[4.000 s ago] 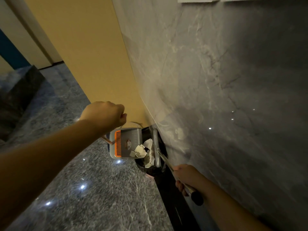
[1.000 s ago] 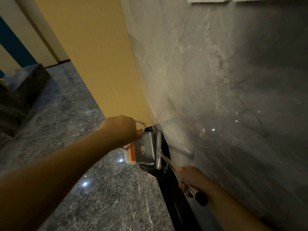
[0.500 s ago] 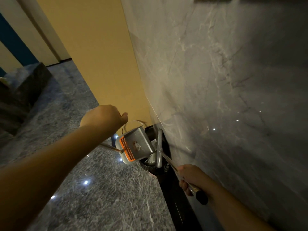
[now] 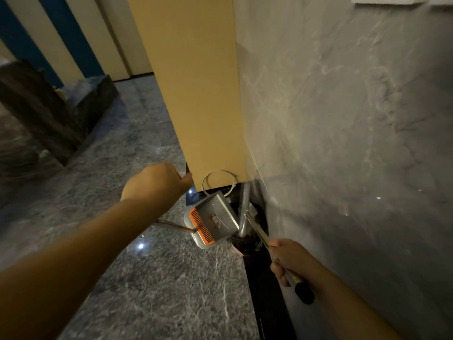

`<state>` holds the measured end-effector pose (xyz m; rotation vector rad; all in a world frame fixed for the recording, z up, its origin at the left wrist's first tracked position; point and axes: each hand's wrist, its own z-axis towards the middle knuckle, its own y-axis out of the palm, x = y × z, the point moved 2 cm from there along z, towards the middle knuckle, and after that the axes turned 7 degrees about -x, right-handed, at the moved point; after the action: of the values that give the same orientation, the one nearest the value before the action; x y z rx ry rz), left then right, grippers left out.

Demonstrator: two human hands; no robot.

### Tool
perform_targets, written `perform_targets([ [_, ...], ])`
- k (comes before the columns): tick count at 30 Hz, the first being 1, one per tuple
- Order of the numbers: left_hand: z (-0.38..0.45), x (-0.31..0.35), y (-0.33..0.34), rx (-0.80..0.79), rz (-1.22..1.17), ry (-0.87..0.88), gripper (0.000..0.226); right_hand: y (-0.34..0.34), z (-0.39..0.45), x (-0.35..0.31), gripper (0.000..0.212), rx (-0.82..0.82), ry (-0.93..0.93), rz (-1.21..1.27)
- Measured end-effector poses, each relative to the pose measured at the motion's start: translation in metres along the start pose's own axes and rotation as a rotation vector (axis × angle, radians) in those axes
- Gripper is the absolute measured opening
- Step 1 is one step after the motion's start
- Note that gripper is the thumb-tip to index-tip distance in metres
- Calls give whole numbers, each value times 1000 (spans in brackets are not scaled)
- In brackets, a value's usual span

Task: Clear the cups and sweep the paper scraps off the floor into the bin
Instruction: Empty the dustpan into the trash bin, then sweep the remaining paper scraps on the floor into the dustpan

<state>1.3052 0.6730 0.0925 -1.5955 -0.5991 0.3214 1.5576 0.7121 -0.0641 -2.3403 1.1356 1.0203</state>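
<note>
Paper scraps [image 4: 253, 210] showed only as a pale glimpse inside the black-lined bin [image 4: 245, 242], which stood in the corner where the tan panel [image 4: 196, 94] met the grey marble wall [image 4: 343, 143]. Over the bin's mouth hung the grey dustpan [image 4: 215, 217], tilted steeply, its orange comb strip [image 4: 202, 225] at the lower left edge. A small mark sat on the middle of the pan, too blurred to read; no other writing could be made out anywhere. The person's left hand [image 4: 157, 181] was balled in a fist above and left of the pan, knuckles up; the dustpan's thin metal handle [image 4: 175, 225] ran up beneath the forearm, and whether the fingers actually closed round it I could not tell from where it was hidden. The right hand [image 4: 291, 260] gripped the broom handle [image 4: 263, 235], fingers wrapped round it just above its black end cap [image 4: 304, 293], the shaft slanting down into the bin beside the wall. A wire loop [image 4: 218, 180] curved above the pan against the panel. The speckled marble floor [image 4: 147, 290] carried bright ceiling-light reflections.
</note>
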Motion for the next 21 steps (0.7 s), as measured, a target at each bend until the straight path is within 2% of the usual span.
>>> perform_targets([
  [2,-16,-11,1,15,-17,-21,52,7,-6,-2,22,-13,-13,-51],
  [5,-46,-32,2,55,-27,-62,42,23,-21,-3,15,-51,-2,-82],
  [9,-88,-62,6,62,-53,-114,33,47,-37,1,17,-92,-17,-125],
  [13,-128,-97,12,78,-130,-173,28,70,-39,16,28,-141,-30,-188],
  [15,-151,-120,16,93,-173,-228,25,90,-44,21,15,-172,-39,-225],
  [18,-184,-153,25,128,-203,-317,22,119,-47,32,23,-219,-38,-331],
  [21,-220,-185,34,150,-232,-400,22,152,-46,42,17,-276,-2,-412],
])
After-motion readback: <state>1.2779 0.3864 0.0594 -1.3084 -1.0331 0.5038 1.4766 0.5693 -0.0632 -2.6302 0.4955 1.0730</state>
